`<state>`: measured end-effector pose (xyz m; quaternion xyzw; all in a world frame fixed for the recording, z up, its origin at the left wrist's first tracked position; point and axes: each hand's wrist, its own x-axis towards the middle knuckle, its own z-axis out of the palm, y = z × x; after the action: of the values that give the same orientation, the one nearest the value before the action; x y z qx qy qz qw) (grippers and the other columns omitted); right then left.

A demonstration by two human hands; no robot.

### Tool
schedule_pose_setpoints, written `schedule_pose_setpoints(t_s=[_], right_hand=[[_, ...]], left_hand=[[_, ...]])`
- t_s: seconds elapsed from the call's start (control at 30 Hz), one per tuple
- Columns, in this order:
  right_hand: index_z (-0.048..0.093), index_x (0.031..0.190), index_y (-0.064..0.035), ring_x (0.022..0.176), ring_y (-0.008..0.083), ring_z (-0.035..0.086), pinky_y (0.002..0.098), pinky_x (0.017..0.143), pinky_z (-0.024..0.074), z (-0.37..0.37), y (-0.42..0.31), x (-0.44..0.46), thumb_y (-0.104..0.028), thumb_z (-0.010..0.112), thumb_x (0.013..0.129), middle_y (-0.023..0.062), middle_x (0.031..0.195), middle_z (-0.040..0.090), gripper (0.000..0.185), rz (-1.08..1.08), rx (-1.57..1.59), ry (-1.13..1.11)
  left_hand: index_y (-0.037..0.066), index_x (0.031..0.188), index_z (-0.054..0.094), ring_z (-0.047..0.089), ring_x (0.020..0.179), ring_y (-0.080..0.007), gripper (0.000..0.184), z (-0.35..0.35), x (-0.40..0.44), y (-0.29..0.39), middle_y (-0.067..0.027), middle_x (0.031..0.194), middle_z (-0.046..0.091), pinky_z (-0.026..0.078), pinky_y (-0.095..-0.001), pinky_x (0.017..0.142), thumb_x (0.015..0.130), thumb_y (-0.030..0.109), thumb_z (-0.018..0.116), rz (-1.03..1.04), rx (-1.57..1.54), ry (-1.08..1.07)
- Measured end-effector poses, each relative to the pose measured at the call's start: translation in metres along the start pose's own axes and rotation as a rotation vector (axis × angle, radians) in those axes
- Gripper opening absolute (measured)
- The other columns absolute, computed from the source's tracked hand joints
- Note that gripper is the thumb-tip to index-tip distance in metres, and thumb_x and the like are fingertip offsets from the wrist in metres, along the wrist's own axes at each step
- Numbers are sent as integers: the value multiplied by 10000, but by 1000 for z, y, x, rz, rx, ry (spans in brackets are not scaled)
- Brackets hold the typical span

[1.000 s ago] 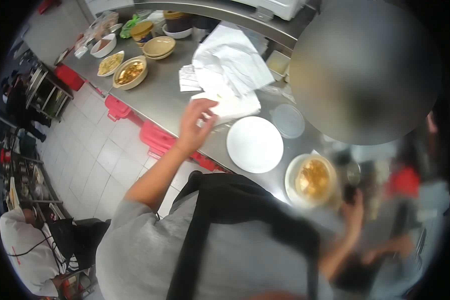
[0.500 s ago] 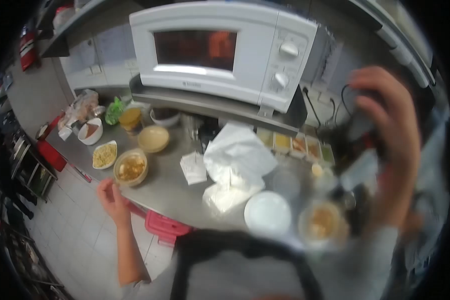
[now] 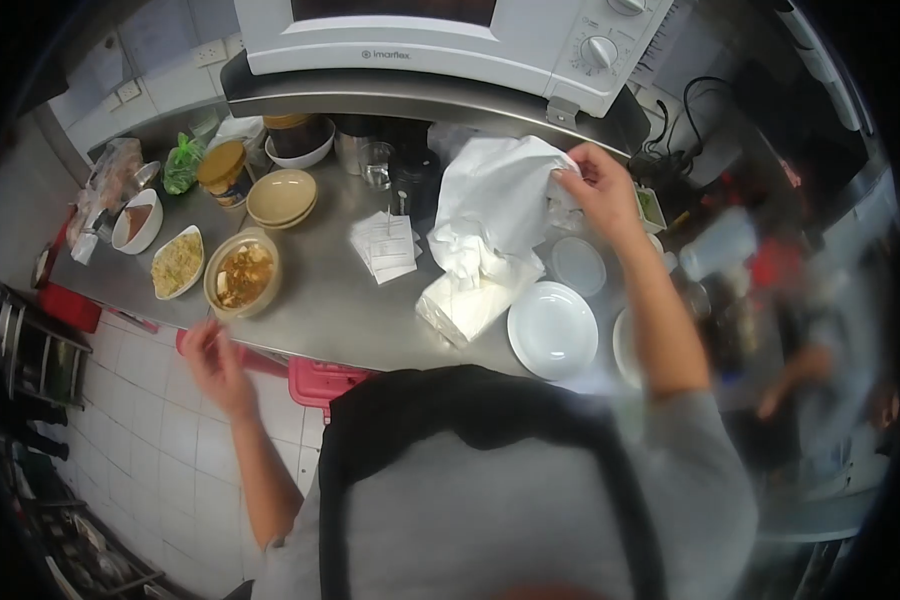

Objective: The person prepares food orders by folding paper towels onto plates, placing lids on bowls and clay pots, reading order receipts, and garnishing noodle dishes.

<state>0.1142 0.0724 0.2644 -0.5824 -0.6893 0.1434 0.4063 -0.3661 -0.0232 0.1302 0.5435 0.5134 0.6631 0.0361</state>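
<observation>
My right hand [image 3: 602,190] pinches the upper right edge of a crumpled white sheet [image 3: 500,185], thin like a plastic bag or paper. Below it lies a clear-wrapped pack of white tissues [image 3: 462,303], partly covered by the sheet. Over the front edge of the counter hovers my left hand [image 3: 218,370], slightly blurred, with loosely bent fingers apart and nothing in them. Just beyond those fingers stands a round bowl of saucy food with pale chunks [image 3: 242,275]. A white plate [image 3: 553,330] and a translucent round lid [image 3: 578,266] sit right of the tissues.
A white oven [image 3: 420,50] stands on a raised shelf. Stacked beige bowls [image 3: 282,197], a noodle-like dish [image 3: 177,264], a yellow-lidded jar [image 3: 224,172] and paper slips [image 3: 385,246] occupy the steel counter [image 3: 340,325]. Another person's arm [image 3: 800,375] is at the right.
My right hand has come from the raised far right to the white sheet and grasped its edge. My left hand stays near the food bowl. The view has tilted downward.
</observation>
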Motion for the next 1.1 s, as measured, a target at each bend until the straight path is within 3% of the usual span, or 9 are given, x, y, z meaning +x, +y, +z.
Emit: schedule_pose_setpoints(t_s=[0.1, 0.23, 0.33, 0.5, 0.67, 0.73, 0.83, 0.97, 1.1], right_hand=[[606, 1046, -27, 810, 98, 564, 245, 722, 455, 14, -6, -9, -135, 650, 830, 19, 914, 634, 245, -173, -126, -73], [618, 1062, -24, 824, 88, 568, 240, 757, 454, -16, -93, -7, -139, 659, 828, 7, 927, 639, 264, -155, 55, 197], [635, 1027, 11, 772, 71, 587, 224, 708, 469, -63, -132, -15, -130, 656, 826, 25, 883, 660, 246, -215, 252, 115], [649, 986, 32, 757, 74, 590, 214, 703, 464, -80, -105, -37, -111, 688, 780, 38, 868, 661, 254, 50, 391, -308], [645, 988, 31, 795, 102, 608, 238, 751, 469, -89, -67, -60, -125, 698, 759, 64, 897, 665, 282, 126, 563, -357], [612, 1043, 43, 843, 138, 629, 284, 810, 489, -99, -48, -69, -84, 668, 786, 85, 956, 663, 292, 124, 681, -412], [479, 1237, 22, 968, 165, 602, 313, 865, 474, -100, -4, -84, -132, 636, 830, 135, 1140, 595, 462, 218, 962, -158], [166, 1424, -81, 1069, 211, 545, 345, 900, 452, -75, -2, -138, -90, 603, 814, 158, 1256, 500, 751, 123, 1139, 141], [386, 1334, -18, 1079, 178, 528, 306, 904, 444, -77, 23, -168, 49, 621, 748, 165, 1268, 496, 635, 58, 842, 204]], left_hand=[[62, 1088, 598, 525, 1068, -270, 362, 80, -13, 46, -119, 1122, 569, 403, -384, 931, 734, 65, 670, 80, -106, -487], [161, 1152, 592, 425, 1218, -262, 457, 180, -44, 100, -54, 1239, 519, 326, -429, 995, 726, 275, 716, 772, 49, -994], [140, 1211, 536, 378, 1257, -270, 565, 199, -50, 90, -88, 1297, 466, 304, -468, 1005, 704, 288, 736, 663, -47, -1045], [102, 1411, 197, 327, 1288, -301, 1023, 192, 22, 105, -151, 1379, 356, 259, -486, 1029, 628, 408, 780, 53, -716, -517], [106, 1443, 90, 317, 1295, -307, 1120, 218, 46, 156, -223, 1383, 332, 244, -502, 1040, 617, 391, 791, -61, -846, -943], [94, 1425, 132, 447, 1197, -249, 980, 232, 34, 171, -220, 1290, 439, 378, -433, 966, 685, 193, 766, -244, -914, -1047], [84, 1385, 205, 573, 1030, -186, 796, 250, 12, 190, -164, 1172, 542, 477, -315, 862, 748, -27, 668, -373, -1004, -1015], [92, 1381, 211, 559, 1046, -195, 796, 262, -12, 204, -157, 1179, 531, 467, -339, 889, 742, -28, 671, -419, -1001, -891], [100, 1400, 189, 517, 1103, -213, 829, 270, -39, 225, -154, 1248, 469, 456, -348, 908, 735, -42, 662, -282, -949, -784]])
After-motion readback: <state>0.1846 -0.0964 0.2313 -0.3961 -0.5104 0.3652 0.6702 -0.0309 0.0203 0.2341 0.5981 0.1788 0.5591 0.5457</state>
